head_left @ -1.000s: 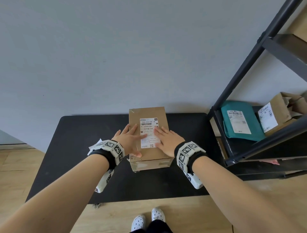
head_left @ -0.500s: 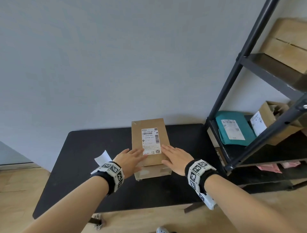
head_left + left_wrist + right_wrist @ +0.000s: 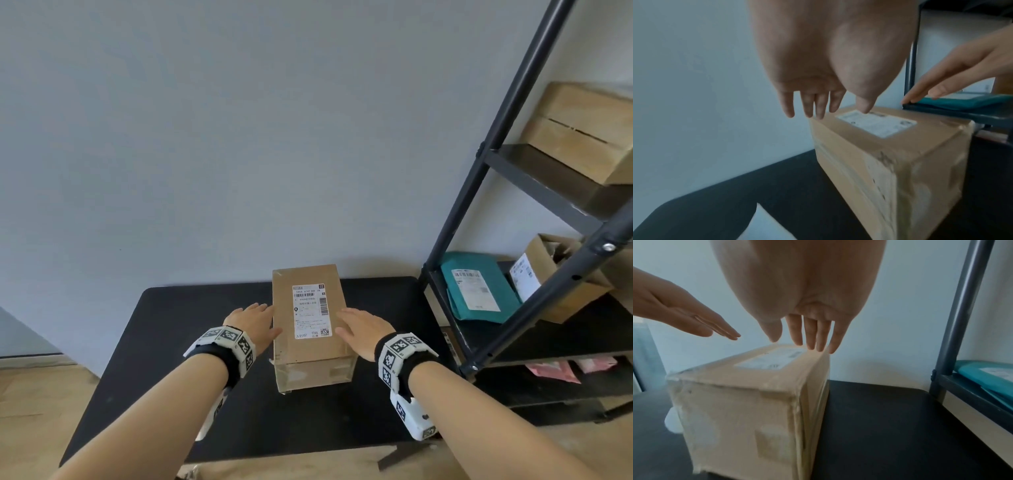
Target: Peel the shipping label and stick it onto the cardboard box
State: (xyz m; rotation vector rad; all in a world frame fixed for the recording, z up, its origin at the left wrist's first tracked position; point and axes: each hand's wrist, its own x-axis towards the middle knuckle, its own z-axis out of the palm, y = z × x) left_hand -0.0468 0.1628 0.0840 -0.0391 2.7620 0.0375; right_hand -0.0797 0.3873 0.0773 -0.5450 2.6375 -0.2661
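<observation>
A brown cardboard box (image 3: 308, 318) stands on the black table (image 3: 178, 329). A white shipping label (image 3: 311, 311) lies flat on its top face. My left hand (image 3: 253, 323) hovers at the box's left top edge with straight fingers (image 3: 818, 105). My right hand (image 3: 359, 329) hovers over the right top edge, fingers (image 3: 813, 335) straight too. Neither hand holds anything. The label (image 3: 875, 123) shows in the left wrist view, and the label (image 3: 770, 362) shows in the right wrist view.
A white backing sheet (image 3: 764, 227) lies on the table left of the box, under my left wrist. A dark metal shelf rack (image 3: 479, 219) stands at the right with a teal mailer (image 3: 479, 287) and labelled cardboard parcels (image 3: 555, 277). A grey wall is behind.
Both hands have slid off the label and apart, from pressing on the box top to hovering at its left and right edges. The head view has tilted upward.
</observation>
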